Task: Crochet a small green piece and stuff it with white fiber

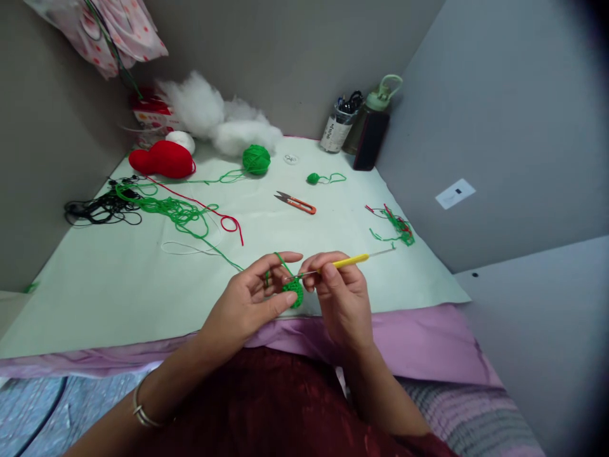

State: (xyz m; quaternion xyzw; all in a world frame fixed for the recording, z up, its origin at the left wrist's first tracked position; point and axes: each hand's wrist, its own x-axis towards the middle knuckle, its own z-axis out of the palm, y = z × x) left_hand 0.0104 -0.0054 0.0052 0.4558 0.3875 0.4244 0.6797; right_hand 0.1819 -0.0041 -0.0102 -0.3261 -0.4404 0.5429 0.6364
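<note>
My left hand [252, 298] pinches a small green crocheted piece [294, 292], with green yarn looped over its fingers. That strand [190, 219] trails back over the pale green table cover to a loose tangle. My right hand [340, 289] grips a crochet hook with a yellow handle [349, 260]; its metal tip meets the green piece. Both hands hover over the near edge of the table.
Orange snips [295, 202] lie mid-table. A green yarn ball [256, 158], a smaller green ball [313, 178], a red crocheted shape [162, 158], white stuffing [219, 120], black cords [99, 206], yarn scraps [397, 225], a jar [337, 124] and a bottle [373, 127] sit farther back.
</note>
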